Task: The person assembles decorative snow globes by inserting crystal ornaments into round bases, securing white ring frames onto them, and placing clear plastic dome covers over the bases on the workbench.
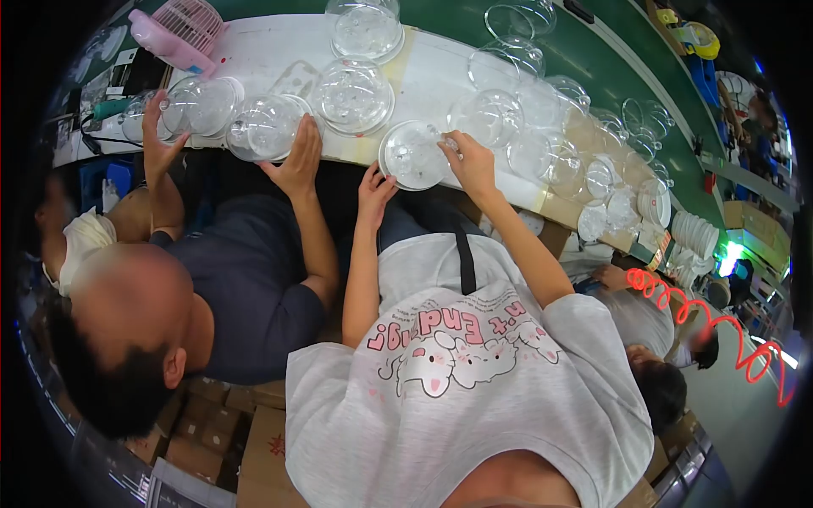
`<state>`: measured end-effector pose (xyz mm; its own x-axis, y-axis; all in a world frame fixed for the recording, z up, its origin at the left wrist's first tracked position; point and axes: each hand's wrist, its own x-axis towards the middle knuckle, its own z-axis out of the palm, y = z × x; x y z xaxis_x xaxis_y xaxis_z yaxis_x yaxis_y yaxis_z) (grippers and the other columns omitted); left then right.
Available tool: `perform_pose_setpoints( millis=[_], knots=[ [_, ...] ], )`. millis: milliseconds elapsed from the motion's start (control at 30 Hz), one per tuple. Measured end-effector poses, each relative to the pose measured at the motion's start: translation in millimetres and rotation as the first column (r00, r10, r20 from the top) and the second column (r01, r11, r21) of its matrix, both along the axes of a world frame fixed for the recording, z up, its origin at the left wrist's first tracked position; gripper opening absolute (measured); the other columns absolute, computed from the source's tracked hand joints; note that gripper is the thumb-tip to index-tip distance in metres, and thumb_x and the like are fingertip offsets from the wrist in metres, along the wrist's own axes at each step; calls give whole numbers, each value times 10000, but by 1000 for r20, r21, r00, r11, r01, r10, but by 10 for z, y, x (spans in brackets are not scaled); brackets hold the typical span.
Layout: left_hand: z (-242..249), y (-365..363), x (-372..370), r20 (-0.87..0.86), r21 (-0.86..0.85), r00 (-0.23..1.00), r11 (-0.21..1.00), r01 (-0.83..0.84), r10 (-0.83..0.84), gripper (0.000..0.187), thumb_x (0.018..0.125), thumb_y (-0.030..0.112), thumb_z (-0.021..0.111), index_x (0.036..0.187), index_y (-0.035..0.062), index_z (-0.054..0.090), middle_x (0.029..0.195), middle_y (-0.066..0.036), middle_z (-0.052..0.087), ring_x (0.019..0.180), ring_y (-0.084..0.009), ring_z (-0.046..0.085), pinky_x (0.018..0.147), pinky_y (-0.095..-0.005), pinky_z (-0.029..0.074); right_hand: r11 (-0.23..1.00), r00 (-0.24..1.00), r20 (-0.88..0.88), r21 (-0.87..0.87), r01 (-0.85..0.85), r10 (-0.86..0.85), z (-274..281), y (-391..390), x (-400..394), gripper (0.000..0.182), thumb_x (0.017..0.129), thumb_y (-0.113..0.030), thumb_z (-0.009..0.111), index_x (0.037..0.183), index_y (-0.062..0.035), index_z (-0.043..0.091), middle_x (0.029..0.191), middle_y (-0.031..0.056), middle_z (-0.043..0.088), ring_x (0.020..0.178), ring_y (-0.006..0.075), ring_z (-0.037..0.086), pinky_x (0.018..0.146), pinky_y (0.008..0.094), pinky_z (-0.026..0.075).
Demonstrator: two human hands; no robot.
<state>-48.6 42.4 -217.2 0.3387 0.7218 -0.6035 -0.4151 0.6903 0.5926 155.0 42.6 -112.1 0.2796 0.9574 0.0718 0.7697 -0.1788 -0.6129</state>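
In front of me at the near table edge is a round white-rimmed base [415, 179] with a clear, glossy part on it. My left hand [373, 196] grips its left rim between thumb and fingers. On the upper right side, my right hand [470, 165] pinches a small clear knob-like piece [451, 152], partly hidden by the fingers. Just behind stands a clear dome on a white base [354, 97]. Another such dome [364, 30] is farther back.
At left, a co-worker's hands [301, 157] are around another clear dome [258, 127]. Several clear domes and bowls [495, 118] crowd the table's right side, with stacked white discs [693, 233] beyond. A pink fan [176, 35] stands back left. A red coiled hose [677, 296] hangs at right.
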Motion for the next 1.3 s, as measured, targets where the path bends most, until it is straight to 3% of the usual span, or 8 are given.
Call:
perform_pose_setpoints(
  millis=[67,167,567,667,767,1067,1167,1300],
  knots=[
    [-18,5,10,-6,-22,1000,1000,-5,5,546,812,5,603,1302,29,362,1090,-64,572,962,-149,578,799,-287,507,998,999,-22,56,29,-28,19,10,-18,150,804,-203,620,884,-82,582,706,93,584,593,288,573,518,366,437],
    [-3,6,12,-2,-22,1000,999,-31,31,510,824,11,592,1286,32,376,1092,-65,574,962,-147,579,804,-294,506,992,993,-15,46,119,-118,66,33,-41,142,810,-201,612,876,-81,576,702,92,583,591,288,572,513,363,435],
    [-7,20,6,0,-9,1000,1000,-25,25,479,829,22,592,1266,29,395,1084,-61,576,958,-146,581,800,-300,509,996,996,55,49,70,-72,1,32,-119,131,808,-202,612,863,-90,570,664,90,560,552,281,565,493,371,432],
    [6,41,3,-14,-7,1000,1000,-11,11,478,829,24,594,1264,31,396,1073,-55,577,955,-143,580,795,-295,510,998,997,66,-36,48,-46,24,31,-136,172,793,-201,640,888,-67,591,749,109,612,600,252,605,536,328,457],
    [2,43,4,-17,-11,1000,1000,-14,14,476,828,24,594,1261,34,398,1064,-48,576,954,-139,579,791,-291,511,997,993,108,-65,45,-38,52,20,-156,171,788,-199,643,886,-68,592,731,104,602,578,262,588,518,336,451],
    [-90,14,-5,-19,6,1000,1000,1,-1,483,838,51,588,1274,78,380,1070,-37,553,965,-130,560,792,-290,488,996,995,101,81,-22,14,-74,13,-120,148,791,-194,639,875,-81,593,702,85,584,555,262,573,484,340,439],
    [-58,24,15,-65,2,998,1000,18,-18,504,835,76,600,1280,79,363,1081,-43,540,974,-134,549,807,-302,479,999,985,167,0,43,-42,-35,38,-175,139,791,-194,640,863,-86,590,694,75,580,552,259,573,474,340,437],
    [-14,30,38,-164,22,986,1000,19,-15,522,832,101,610,1286,74,352,1091,-60,528,967,-137,542,814,-300,473,996,980,189,77,54,-68,-53,57,-187,134,795,-200,630,822,-90,558,641,71,537,502,249,556,435,343,420]
  ],
)
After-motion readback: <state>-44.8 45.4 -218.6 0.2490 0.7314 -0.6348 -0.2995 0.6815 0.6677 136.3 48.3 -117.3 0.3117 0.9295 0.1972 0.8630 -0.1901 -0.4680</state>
